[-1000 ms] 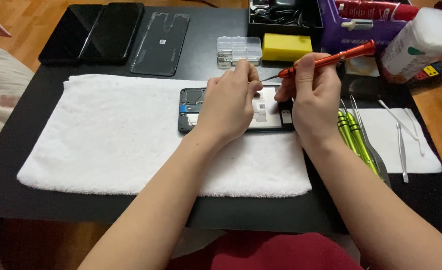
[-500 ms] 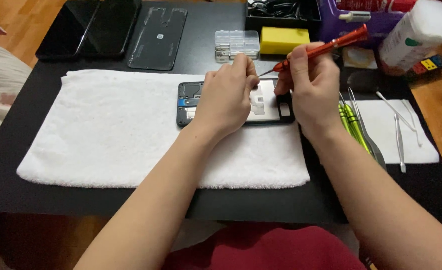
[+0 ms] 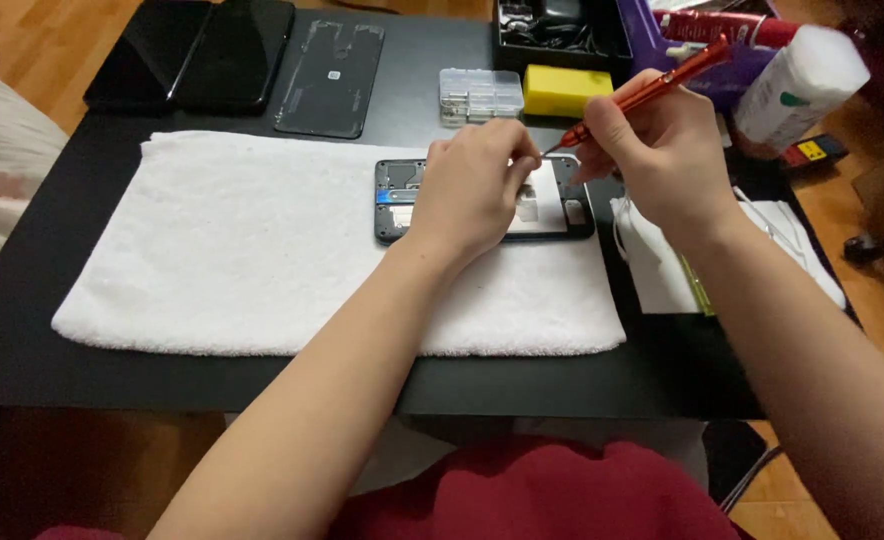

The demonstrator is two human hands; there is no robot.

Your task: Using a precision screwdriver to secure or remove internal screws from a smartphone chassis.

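Right hand (image 3: 662,150) pinched the screwdriver (image 3: 652,90), tip just past my left fingers. Left hand (image 3: 472,185) pressed closed onto the phone (image 3: 394,200). I judged: keep the shaft upright, press lightly.

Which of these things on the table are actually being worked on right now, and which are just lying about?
In use: opened phone on the white towel, steadied by the left hand; red screwdriver in the right hand.

Lying about: black back cover, two dark phones, clear parts box, yellow block, white bottle.
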